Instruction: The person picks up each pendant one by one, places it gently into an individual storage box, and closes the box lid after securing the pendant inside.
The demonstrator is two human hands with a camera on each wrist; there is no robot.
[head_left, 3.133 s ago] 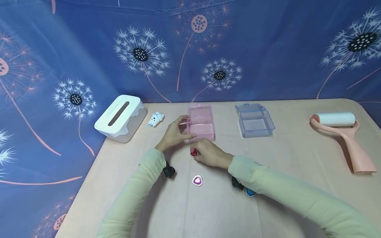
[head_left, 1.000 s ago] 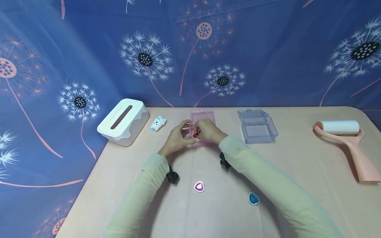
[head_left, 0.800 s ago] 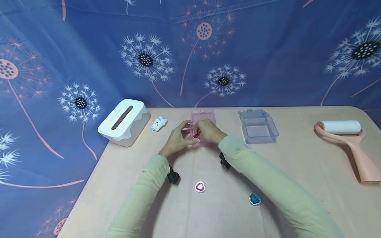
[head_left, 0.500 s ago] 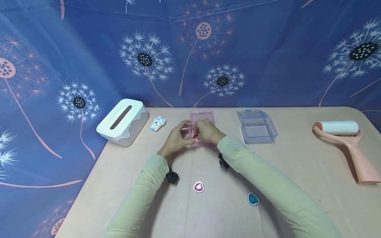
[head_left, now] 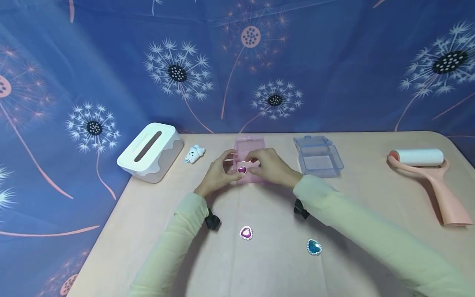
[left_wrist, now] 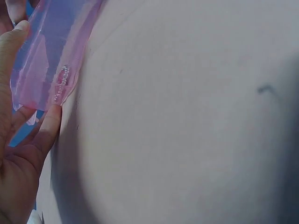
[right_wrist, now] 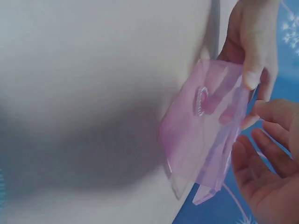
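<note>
My left hand [head_left: 218,175] grips the left side of a pink see-through plastic box [head_left: 255,178], thumb at its front and fingers at its far side. The box's lid [head_left: 249,144] stands open at the back. Inside, at the left end, lies a reddish heart-shaped gem [head_left: 242,169] with a pearly rim; its beaded edge [right_wrist: 202,101] shows through the wall in the right wrist view. My right hand [head_left: 273,166] hovers over the box's right part, fingers loosely bent and apart, holding nothing. Nearer to me on the table lie a purple heart gem [head_left: 246,233] and a blue heart gem [head_left: 314,247].
A blue see-through box [head_left: 321,165], lid up, stands right of the pink one. On the left are a white-lidded tissue box [head_left: 150,150] and a small white animal figure [head_left: 194,154]. A pink-handled lint roller [head_left: 432,173] lies far right, before a dandelion-print cloth [head_left: 334,62].
My right hand brought the reddish gem from the table into the pink box, let go of it and drew back to the right. My left hand keeps its grip on the box.
</note>
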